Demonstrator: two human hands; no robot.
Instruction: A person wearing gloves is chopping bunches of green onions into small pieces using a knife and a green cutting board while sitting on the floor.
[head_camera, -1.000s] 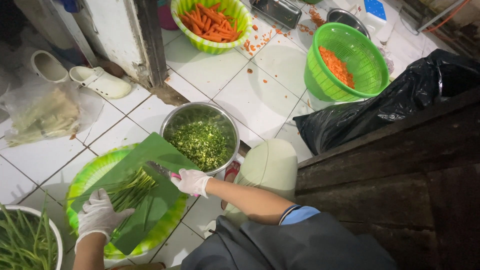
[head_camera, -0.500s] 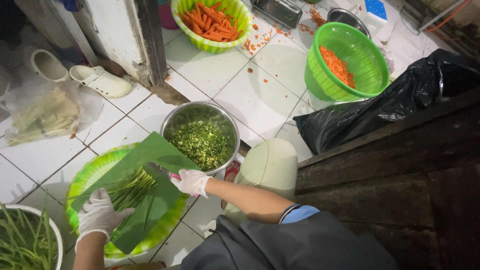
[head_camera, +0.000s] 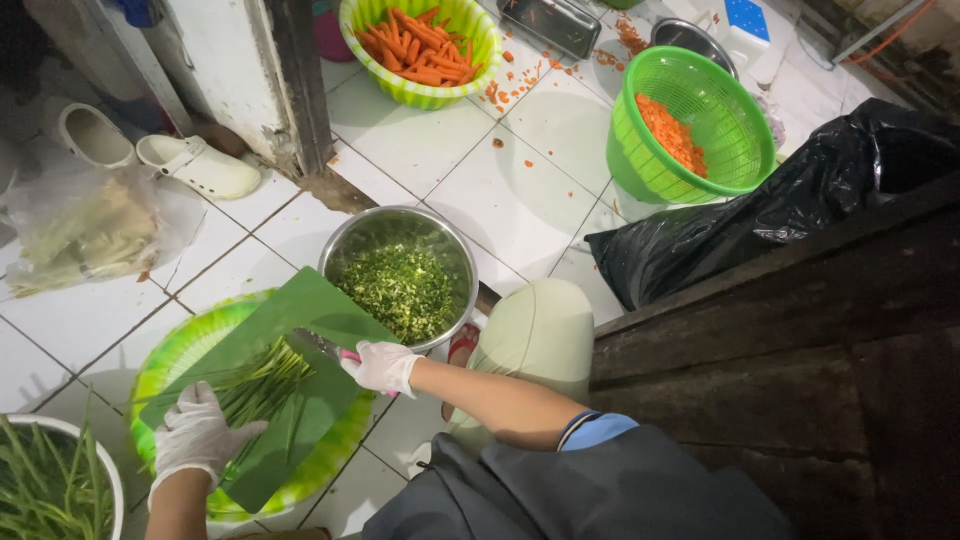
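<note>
On the green plastic cutting board (head_camera: 300, 330), which rests over a round green plastic basin (head_camera: 180, 350) at the near left, lies my bundle of thin green stalks (head_camera: 262, 385). My left hand (head_camera: 198, 432), in a white glove, lies flat and half open on the near end of that bundle, pinning it. My right hand (head_camera: 380, 366), gloved too, is closed around the pink handle of a kitchen knife (head_camera: 318, 345), its blade at the far end of the stalks. I judge them light, soft and springy, likely slippery when wet, so pressing down close behind the blade should hold best. Just beyond stands 1 steel bowl of chopped greens (head_camera: 400, 285).
</note>
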